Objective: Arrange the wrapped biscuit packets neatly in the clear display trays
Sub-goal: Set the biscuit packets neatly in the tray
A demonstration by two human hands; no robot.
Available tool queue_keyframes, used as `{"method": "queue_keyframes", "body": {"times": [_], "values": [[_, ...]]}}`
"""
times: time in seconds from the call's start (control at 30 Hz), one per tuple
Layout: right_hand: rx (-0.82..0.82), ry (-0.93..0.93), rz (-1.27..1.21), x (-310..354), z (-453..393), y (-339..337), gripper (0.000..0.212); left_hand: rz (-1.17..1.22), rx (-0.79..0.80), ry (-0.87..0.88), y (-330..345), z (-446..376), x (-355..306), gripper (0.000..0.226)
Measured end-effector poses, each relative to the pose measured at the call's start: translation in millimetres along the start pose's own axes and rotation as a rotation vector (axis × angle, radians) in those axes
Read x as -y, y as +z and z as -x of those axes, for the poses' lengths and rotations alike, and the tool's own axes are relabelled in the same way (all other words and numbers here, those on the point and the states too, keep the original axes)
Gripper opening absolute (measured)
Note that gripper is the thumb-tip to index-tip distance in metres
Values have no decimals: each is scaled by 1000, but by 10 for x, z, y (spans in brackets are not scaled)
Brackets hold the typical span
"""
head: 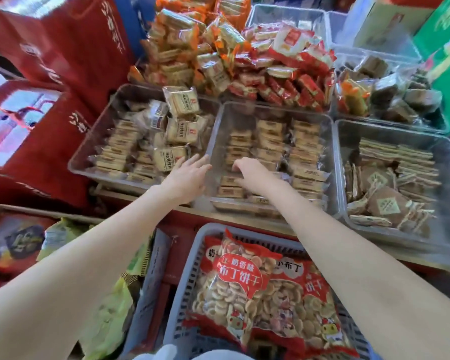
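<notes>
Three clear display trays stand side by side. The middle tray (216, 131) holds neat rows of pale wrapped biscuit packets (270, 141). My right hand (252, 172) rests inside it, fingers curled down over the front of the left row of packets (230, 181). My left hand (190, 174) reaches with straight fingers to the wall between the left tray (99, 131) and the middle tray, next to a loose packet (168, 158). The left tray holds rows plus loose tumbled packets (182, 100). The right tray (343, 157) holds brown packets (385, 203), partly stacked, partly jumbled.
Heaps of orange and red wrapped packets (244, 61) fill trays behind. Another clear tray of dark packets (390, 89) sits back right. A grey basket (192, 268) with big red biscuit bags (244, 281) stands below me. Red gift boxes (50, 74) crowd the left.
</notes>
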State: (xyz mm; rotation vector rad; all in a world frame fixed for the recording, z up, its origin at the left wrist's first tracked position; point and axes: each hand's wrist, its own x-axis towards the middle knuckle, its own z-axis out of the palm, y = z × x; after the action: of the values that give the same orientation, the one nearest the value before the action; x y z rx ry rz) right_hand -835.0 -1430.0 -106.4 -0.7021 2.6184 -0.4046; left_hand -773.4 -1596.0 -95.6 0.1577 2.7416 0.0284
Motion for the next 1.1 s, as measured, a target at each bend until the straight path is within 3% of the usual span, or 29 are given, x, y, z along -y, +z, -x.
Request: {"method": "queue_keyframes", "body": {"times": [0.2, 0.4, 0.6, 0.8, 0.97, 1.1], "values": [[277, -15, 363, 60, -429, 305, 40, -179, 77, 163, -179, -151, 146, 60], [407, -67, 546, 22, -556, 227, 39, -179, 105, 210, -218, -156, 209, 64], [316, -14, 521, 31, -585, 193, 34, -155, 108, 197, -145, -196, 209, 64], [366, 12, 451, 4, -532, 265, 59, -183, 115, 213, -162, -204, 222, 63], [274, 20, 598, 51, -534, 442, 67, -212, 128, 198, -188, -231, 210, 61], [173, 88, 515, 90, -480, 450, 68, -177, 141, 164, -194, -231, 168, 58]]}}
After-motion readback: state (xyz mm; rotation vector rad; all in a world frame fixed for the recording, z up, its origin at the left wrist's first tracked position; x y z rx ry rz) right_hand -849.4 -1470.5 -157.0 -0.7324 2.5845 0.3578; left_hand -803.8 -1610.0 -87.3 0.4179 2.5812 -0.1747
